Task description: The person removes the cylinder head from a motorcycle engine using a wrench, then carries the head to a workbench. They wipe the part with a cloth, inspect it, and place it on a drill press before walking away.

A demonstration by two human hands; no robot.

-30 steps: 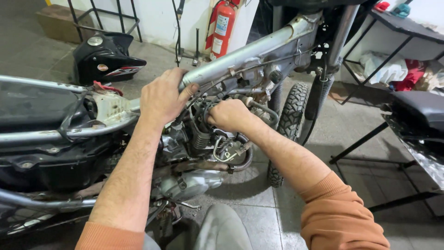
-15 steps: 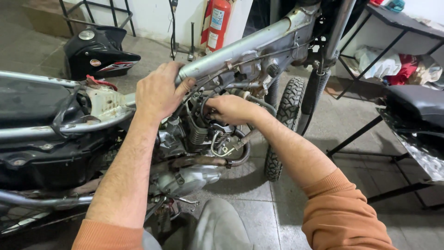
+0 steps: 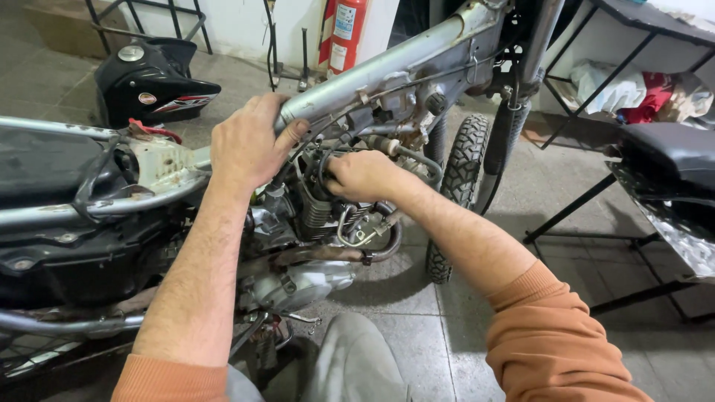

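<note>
A stripped motorcycle stands in front of me, with a bare silver frame tube (image 3: 395, 63) running up to the right. My left hand (image 3: 249, 141) wraps around the lower end of that tube. My right hand (image 3: 365, 175) reaches into the engine (image 3: 313, 212) and is closed on black cables or hoses beside the finned cylinder; what exactly the fingers pinch is hidden. Below the hands sit the chrome exhaust pipe (image 3: 372, 249) and the silver crankcase cover (image 3: 305, 283). Both forearms are bare with orange sleeves pushed up.
The knobby front tyre (image 3: 458, 175) stands right of the engine. A black fuel tank (image 3: 153, 82) lies on the floor at upper left. A red fire extinguisher (image 3: 346, 30) hangs on the wall. A black seat (image 3: 666, 152) rests on a metal stand at right.
The view has shifted slightly closer and lower. My right hand has pushed a little deeper among the cables. My left hand keeps its hold on the frame tube.
</note>
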